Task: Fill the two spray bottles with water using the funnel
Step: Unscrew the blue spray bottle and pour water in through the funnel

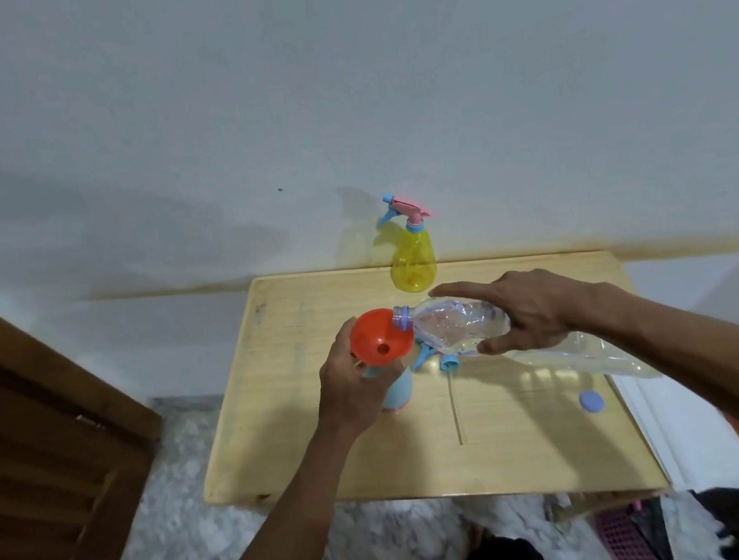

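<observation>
Head view, two spray bottles [412, 260] [396, 392], one funnel [379, 337], one water bottle [455, 325]

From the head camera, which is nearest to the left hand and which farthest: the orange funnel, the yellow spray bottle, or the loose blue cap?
1. The orange funnel: at the fingertips of the left hand, just above it.
2. The yellow spray bottle: at the table's far edge, by the wall.
3. The loose blue cap: near the table's right edge, beyond the right hand.

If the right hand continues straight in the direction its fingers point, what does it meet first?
Probably the orange funnel: the right hand points left along the clear bottle it holds. Depth is uncertain.
</observation>
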